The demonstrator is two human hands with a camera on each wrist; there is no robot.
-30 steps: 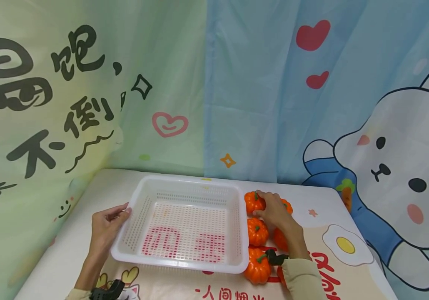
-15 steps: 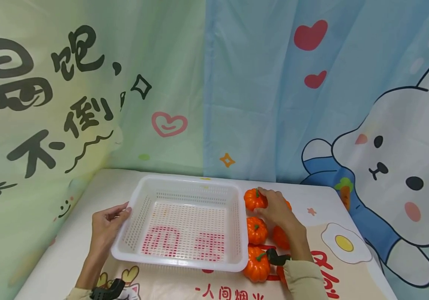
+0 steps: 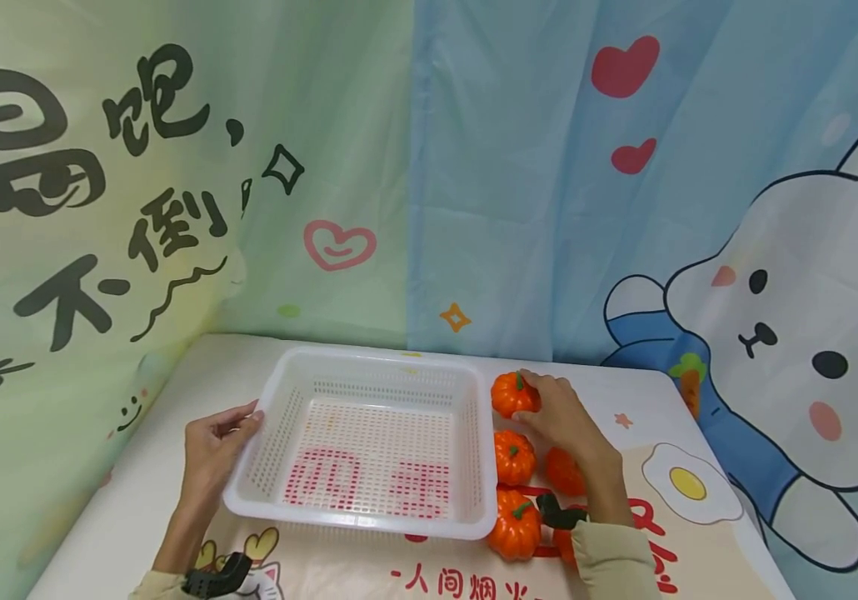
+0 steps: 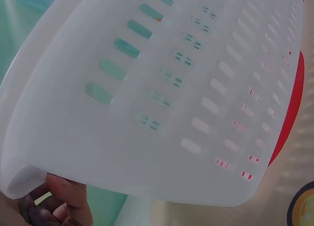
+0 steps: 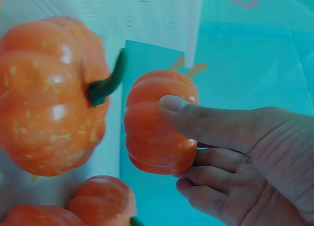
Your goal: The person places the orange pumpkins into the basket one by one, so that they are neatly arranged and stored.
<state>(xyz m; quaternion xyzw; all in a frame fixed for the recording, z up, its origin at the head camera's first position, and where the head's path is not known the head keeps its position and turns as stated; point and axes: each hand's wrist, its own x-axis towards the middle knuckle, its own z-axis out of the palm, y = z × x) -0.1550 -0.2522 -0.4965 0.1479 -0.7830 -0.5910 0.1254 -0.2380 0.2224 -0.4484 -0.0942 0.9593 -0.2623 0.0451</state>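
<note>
My left hand (image 3: 213,450) pinches the left rim of a white plastic basket (image 3: 492,500), a shallow one with slotted walls. In the left wrist view, the fingers (image 4: 68,191) curl at the rim beside the basket's outer wall (image 4: 122,147). At the basket's back right corner, my right hand (image 3: 566,414) holds a small ribbed orange pumpkin (image 3: 511,396) with a green stem. The right wrist view has the thumb laid over this pumpkin (image 5: 157,123) and the other fingers beneath and behind it. Nothing but the printed letters of the cloth shows through the basket's floor.
Several more orange pumpkins stand along the basket's right side, among them a middle one (image 3: 514,458) and a front one (image 3: 515,527); another (image 3: 564,472) is partly behind the right forearm. A printed cloth (image 3: 691,550) covers the table, with a curtain (image 3: 489,208) behind.
My right hand has moved slightly up and to the right with the pumpkin, hiding the pumpkin that showed behind it. The left hand and the basket stay in place.
</note>
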